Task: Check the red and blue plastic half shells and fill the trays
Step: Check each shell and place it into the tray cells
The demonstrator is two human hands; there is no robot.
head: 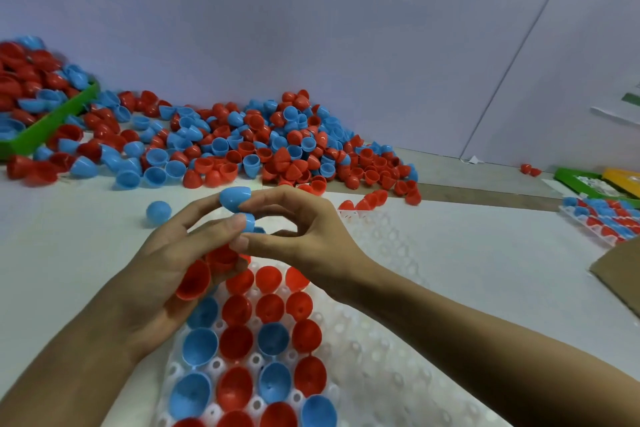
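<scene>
A white tray point(374, 350) lies in front of me, its left columns filled with red and blue half shells point(270, 308) set open side up. Above it my left hand point(166, 274) cradles several red half shells point(194, 281) in the palm. Its fingertips meet those of my right hand point(304, 236). Together both hands pinch a blue half shell point(235, 198) held up over the tray. A second blue half shell point(247, 222) sits between the fingers just below it.
A big heap of red and blue half shells point(263, 146) stretches across the back of the table. A green bin point(52, 125) with more stands far left. One blue shell point(158, 212) lies loose. A filled tray point(602, 218), coloured boxes point(602, 180) and cardboard point(620, 270) are at right.
</scene>
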